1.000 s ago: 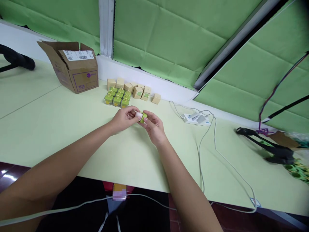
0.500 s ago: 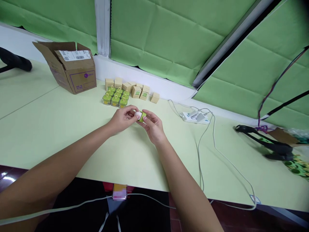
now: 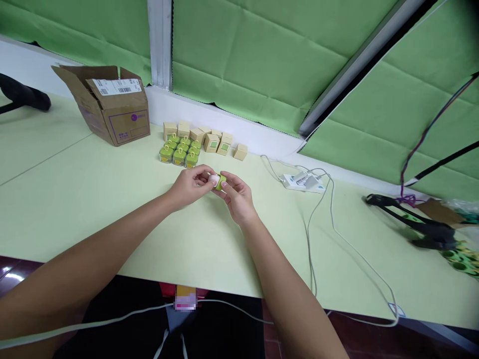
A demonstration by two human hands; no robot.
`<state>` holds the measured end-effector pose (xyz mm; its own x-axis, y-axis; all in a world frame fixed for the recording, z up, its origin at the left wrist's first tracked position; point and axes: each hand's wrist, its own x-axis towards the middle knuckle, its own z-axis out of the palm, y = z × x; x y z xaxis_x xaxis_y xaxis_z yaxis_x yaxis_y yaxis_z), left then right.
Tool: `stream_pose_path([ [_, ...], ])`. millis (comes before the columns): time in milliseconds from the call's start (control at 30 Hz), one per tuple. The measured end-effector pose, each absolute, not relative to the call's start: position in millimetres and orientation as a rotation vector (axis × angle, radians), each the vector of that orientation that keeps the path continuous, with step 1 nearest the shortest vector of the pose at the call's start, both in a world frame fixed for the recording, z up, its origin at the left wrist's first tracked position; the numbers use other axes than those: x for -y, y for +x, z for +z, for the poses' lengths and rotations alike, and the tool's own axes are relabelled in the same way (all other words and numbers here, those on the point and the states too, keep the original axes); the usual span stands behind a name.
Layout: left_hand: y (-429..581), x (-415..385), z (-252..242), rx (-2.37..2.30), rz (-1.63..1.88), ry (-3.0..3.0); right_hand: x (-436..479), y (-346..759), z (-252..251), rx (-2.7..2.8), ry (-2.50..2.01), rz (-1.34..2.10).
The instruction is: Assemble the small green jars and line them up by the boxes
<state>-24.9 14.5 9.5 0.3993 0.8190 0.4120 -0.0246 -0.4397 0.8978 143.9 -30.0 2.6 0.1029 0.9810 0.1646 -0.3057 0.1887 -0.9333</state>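
Observation:
Above the table, my two hands meet over a small item with a white rounded part (image 3: pixel 213 179) and a green part (image 3: pixel 220 182). My left hand (image 3: pixel 188 188) pinches the white part between thumb and fingers. On the green part, my right hand (image 3: pixel 239 200) has its thumb in front and fingers behind. Fingers hide much of the item, so its exact kind cannot be made out. Just beyond my left hand stand several small clear jars with green lids and yellow loop handles (image 3: pixel 179 155), grouped closely together.
Several small tan cardboard boxes (image 3: pixel 224 144) stand behind the jars. At the left is an open carton (image 3: pixel 129 122). A white power strip (image 3: pixel 303 181) with trailing cables lies right of my hands. A black stand (image 3: pixel 415 222) rests on the table (image 3: pixel 179 244) further right.
Almost nothing differs. Both hands keep the same hold on the white and green item, and the view has shifted very slightly.

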Motion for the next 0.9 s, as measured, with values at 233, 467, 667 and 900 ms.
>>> stream_pose_path([
  [233,-23.9,-15.6,7.0,-0.703,1.155,1.742,30.2,144.3,0.8,1.013,-0.888,1.144],
  [467,-23.4,-16.6,4.7,-0.703,1.166,1.767,31.0,143.2,1.2,1.023,-0.897,1.141],
  [667,-22.6,-16.8,2.7,-0.683,1.204,1.832,30.4,144.7,3.6,1.006,-0.878,1.172],
  [900,-26.4,-16.9,5.7,-0.709,1.164,1.854,29.4,147.7,1.3,1.051,-0.887,1.174],
])
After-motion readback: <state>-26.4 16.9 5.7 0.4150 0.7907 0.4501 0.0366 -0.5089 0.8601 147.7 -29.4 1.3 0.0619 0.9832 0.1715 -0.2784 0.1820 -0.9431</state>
